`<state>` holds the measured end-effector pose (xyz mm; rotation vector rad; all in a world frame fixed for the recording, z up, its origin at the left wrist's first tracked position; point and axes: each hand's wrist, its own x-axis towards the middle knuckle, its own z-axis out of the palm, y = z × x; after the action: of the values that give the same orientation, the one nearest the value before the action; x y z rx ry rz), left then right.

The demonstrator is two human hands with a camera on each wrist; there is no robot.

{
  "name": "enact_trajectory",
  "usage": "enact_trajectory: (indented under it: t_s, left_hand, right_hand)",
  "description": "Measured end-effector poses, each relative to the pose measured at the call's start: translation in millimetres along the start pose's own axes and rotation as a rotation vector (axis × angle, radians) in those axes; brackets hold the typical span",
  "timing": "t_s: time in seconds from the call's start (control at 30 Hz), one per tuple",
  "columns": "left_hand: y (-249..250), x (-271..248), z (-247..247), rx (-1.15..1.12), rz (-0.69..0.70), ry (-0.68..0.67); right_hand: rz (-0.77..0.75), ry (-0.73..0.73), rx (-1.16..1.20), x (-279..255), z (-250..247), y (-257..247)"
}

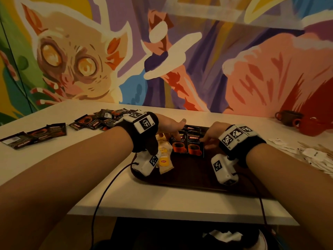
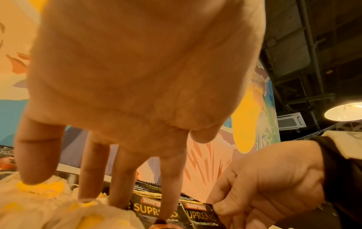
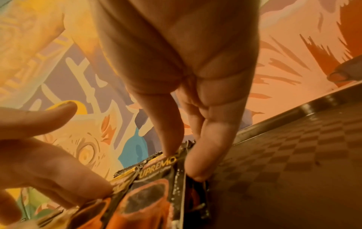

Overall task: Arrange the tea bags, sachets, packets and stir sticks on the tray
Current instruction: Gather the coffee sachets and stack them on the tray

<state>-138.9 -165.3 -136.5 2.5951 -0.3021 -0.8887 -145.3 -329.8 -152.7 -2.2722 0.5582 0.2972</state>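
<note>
Black coffee packets (image 1: 187, 144) on tray (image 1: 191, 177): left hand (image 1: 169, 126) presses flat-fingered, right hand (image 1: 211, 137) pinches one.

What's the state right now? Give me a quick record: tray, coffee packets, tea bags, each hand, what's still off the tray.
tray: dark, on the white table, near the front edge
coffee packets: two side by side on the tray, more rows behind
tea bags: piled at the tray's left end
left hand: fingers straight, tips pressing the left coffee packet and tea bags
right hand: pinches the right coffee packet's edge
off tray: loose packets far left, white sachets and stir sticks at right
</note>
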Motion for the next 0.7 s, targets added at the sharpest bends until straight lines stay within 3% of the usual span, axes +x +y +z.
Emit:
enact_trajectory:
  t_s: [0.1,0.23,0.4,0.53,0.7]
  left_hand:
    - [-1,-1,-1,-0.022,0.012,0.004]
    - [-14,-6,-11,-0.135,0.065,0.067]
    - [-53,-17,-40,-0.618,0.21,0.32]
    - [-97,-34,-67,-0.945,0.262,0.475]
    - [-168,-45,-82,-0.907,0.032,0.61]
  right_hand:
    - [-0.018,0.037,-0.072,1,-1,-1]
    - [-0.209,0.239,-0.379,-2,-4,-13]
    - [-0.562,0.337,-0.303,-29,17,-54]
    - [-0.785,0.233,-0.264,-39,54,-103]
    - [-0.752,0.04,-0.294,-41,104,-144]
